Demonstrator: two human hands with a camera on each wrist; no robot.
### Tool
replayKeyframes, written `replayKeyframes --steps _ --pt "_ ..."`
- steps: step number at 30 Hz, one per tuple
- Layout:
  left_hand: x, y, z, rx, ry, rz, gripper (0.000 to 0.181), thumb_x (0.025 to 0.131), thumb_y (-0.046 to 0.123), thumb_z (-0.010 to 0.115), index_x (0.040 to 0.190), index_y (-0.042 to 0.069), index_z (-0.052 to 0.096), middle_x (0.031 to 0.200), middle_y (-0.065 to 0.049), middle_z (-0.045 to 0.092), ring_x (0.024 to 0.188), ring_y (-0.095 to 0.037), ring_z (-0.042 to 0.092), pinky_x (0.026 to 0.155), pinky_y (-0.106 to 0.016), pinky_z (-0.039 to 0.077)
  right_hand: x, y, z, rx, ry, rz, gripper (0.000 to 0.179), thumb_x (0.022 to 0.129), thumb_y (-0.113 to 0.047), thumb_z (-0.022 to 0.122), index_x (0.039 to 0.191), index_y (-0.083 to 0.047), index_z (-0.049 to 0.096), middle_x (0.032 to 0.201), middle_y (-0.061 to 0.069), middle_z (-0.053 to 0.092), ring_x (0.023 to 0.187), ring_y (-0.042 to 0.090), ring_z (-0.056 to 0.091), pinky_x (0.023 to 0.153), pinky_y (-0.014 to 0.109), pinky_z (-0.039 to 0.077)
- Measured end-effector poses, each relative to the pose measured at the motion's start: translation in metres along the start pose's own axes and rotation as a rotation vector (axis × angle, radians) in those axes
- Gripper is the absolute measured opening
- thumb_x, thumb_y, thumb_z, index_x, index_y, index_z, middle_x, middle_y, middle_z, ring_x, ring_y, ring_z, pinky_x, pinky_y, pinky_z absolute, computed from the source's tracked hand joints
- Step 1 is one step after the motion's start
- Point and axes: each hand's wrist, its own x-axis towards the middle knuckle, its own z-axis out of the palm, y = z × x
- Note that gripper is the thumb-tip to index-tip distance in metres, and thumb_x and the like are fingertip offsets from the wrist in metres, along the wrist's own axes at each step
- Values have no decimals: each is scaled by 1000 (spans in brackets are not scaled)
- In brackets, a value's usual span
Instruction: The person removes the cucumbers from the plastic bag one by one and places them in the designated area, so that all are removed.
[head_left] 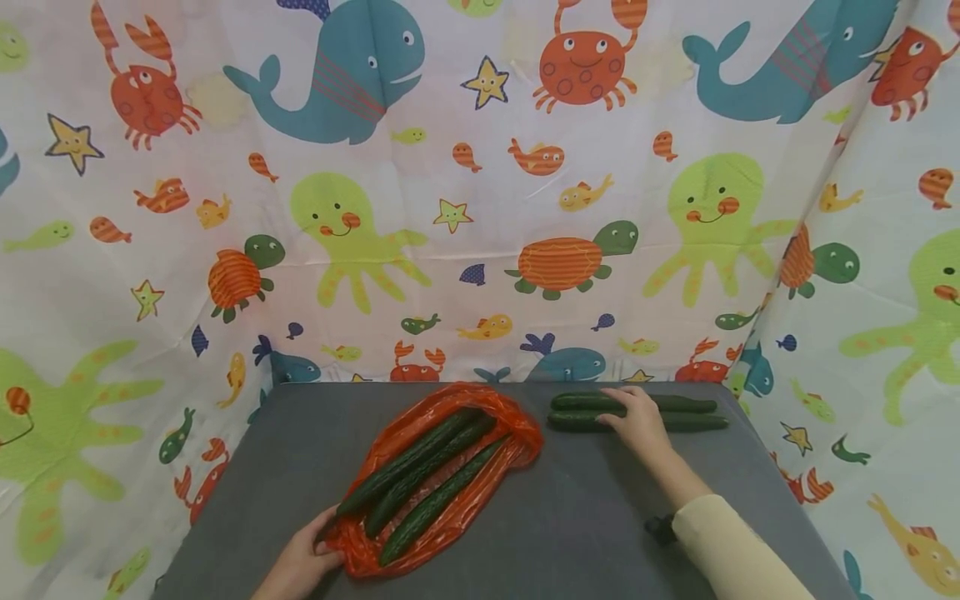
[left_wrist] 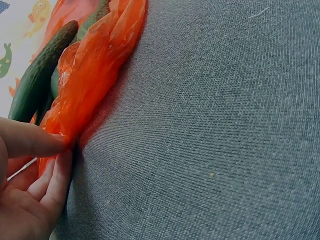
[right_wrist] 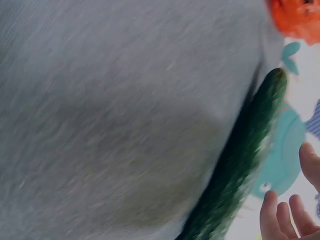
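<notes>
An orange-red plastic bag (head_left: 457,529) lies spread on the grey table, with three dark green cucumbers (head_left: 431,502) on it. My left hand (head_left: 303,550) pinches the bag's near left edge; in the left wrist view the thumb and fingers of that hand (left_wrist: 32,185) meet on the thin plastic. Two more cucumbers (head_left: 690,423) lie side by side at the back right. Over them hovers my right hand (head_left: 637,417). The right wrist view shows its fingers (right_wrist: 270,215) apart and holding nothing, beside the nearer cucumber (right_wrist: 245,150).
The grey cloth-covered table (head_left: 570,533) runs up to a curtain (head_left: 480,275) printed with sea animals, which stands at the back and both sides. A small dark object (head_left: 660,529) shows beside the right sleeve (head_left: 731,546).
</notes>
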Motion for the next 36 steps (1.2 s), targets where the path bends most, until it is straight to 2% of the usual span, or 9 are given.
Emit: replayKeyframes --steps 7,16,23,27,31,36 --pt "-1 1 -1 20 15 -18 82 86 3 73 155 -6 29 147 -36 44 112 -34 67 81 -41 56 -2 -32 0 101 -3 14 60 79 -20 86 135 -13 66 129 21 62 110 38 64 91 58 50" --pt "1 -2 2 42 37 -40 82 85 6 76 155 -3 33 147 -34 46 113 -35 67 82 -43 56 -7 -74 4 234 28 -28 56 79 -22 87 132 -14 69 129 14 67 111 34 66 94 55 51" --pt "2 0 4 50 62 -46 81 83 3 76 153 -3 36 147 -34 46 115 -37 66 83 -43 56 -10 -103 11 283 46 -114 53 79 -20 86 129 -15 70 123 10 69 108 29 67 90 52 54" --pt "3 0 4 55 66 -40 81 83 3 76 153 -2 37 148 -34 44 117 -39 64 83 -43 56 -14 -117 21 321 22 -151 52 78 -19 86 128 -16 71 123 6 70 108 29 67 86 46 56" --pt "3 0 4 46 57 -48 81 84 4 77 154 -3 36 150 -35 41 115 -37 65 82 -42 56 -19 -130 38 404 -46 -174 53 78 -17 86 129 -15 71 124 6 69 109 29 67 81 43 58" --pt "3 1 4 28 57 -68 82 84 3 76 154 -3 35 149 -35 42 111 -33 68 81 -41 55 -24 -147 65 467 -102 -205 51 81 -20 85 129 -12 70 126 3 69 116 26 64 92 46 54"
